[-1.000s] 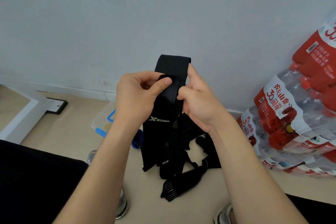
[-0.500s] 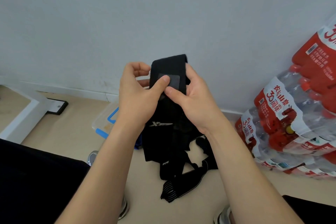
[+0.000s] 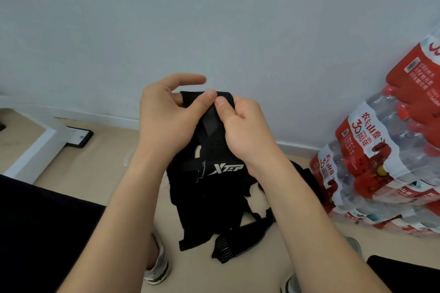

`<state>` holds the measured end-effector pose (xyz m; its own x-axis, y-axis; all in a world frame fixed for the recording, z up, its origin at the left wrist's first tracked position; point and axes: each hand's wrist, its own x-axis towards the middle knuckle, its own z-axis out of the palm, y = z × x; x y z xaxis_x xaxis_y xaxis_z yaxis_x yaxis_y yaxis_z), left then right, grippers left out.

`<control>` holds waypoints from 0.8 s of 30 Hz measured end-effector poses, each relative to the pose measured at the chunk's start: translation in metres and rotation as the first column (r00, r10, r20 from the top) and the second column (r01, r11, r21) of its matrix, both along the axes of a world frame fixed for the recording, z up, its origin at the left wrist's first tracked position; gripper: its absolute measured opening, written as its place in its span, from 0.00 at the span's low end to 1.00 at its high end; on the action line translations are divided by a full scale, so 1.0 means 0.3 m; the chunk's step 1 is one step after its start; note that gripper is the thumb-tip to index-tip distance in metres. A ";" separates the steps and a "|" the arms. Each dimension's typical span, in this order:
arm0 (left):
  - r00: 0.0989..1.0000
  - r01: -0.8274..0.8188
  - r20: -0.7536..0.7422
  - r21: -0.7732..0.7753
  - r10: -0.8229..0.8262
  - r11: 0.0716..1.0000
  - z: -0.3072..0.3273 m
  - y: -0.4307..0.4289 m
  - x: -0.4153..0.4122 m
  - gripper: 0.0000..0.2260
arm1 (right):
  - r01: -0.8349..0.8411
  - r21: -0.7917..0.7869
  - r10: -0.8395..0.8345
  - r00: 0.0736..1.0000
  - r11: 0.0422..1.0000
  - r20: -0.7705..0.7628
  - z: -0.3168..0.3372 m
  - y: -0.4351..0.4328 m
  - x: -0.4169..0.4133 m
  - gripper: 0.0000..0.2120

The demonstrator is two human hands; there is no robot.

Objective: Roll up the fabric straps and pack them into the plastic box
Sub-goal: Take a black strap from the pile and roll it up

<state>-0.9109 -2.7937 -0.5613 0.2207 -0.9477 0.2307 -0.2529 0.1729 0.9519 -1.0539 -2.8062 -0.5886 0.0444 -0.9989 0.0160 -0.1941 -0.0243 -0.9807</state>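
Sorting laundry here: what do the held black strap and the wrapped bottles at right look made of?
Black strap: soft matte fabric, probably elastic weave; it folds and hangs limp. Bottles: clear glossy plastic, judging by the see-through sheen, with red printed labels.

Two hands: left hand, right hand. One black XTEP strap held in both. More black straps in a heap, count unclear. Water bottle packs: at least two. Two sneakers. One white furniture leg.
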 end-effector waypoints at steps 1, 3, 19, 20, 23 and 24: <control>0.999 0.023 0.049 -0.043 -0.021 0.999 0.003 0.004 0.002 0.05 | 0.002 0.008 -0.002 1.000 1.000 -0.008 0.005 -0.001 -0.006 0.24; 0.991 0.058 0.123 -0.070 -0.049 0.996 0.012 -0.001 0.018 0.04 | 0.012 0.049 -0.012 1.000 0.999 -0.001 0.011 -0.005 -0.023 0.24; 0.931 0.194 0.342 -0.166 -0.128 0.967 -0.060 0.048 0.105 0.13 | -0.481 0.353 0.324 0.848 0.802 0.419 0.088 0.013 -0.067 0.24; 0.938 0.166 0.333 -0.178 -0.099 0.970 -0.067 0.050 0.110 0.12 | -0.528 0.313 0.386 0.824 0.790 0.415 0.095 0.017 -0.087 0.25; 0.932 0.173 0.349 -0.178 -0.102 0.969 -0.080 0.065 0.115 0.12 | -0.651 0.181 0.545 0.731 0.737 0.410 0.118 0.031 -0.153 0.21; 0.930 0.171 0.355 -0.183 -0.097 0.968 -0.085 0.071 0.111 0.12 | -0.706 0.139 0.592 0.670 0.694 0.448 0.125 0.038 -0.173 0.19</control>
